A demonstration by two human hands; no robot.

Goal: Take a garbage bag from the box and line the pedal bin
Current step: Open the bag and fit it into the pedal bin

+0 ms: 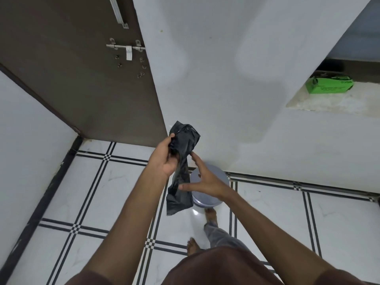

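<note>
A crumpled black garbage bag hangs in front of me, gripped near its top by my left hand. My right hand is spread open beside the bag's lower half, with its fingertips touching or nearly touching the plastic. Below my hands the grey pedal bin stands on the floor against the wall with its round lid down. My right hand hides part of the lid. The green garbage bag box lies on a stone ledge at the upper right.
A brown door with a metal latch stands at the left. The white wall is right behind the bin. My bare feet are on the white tiled floor with black lines, just in front of the bin.
</note>
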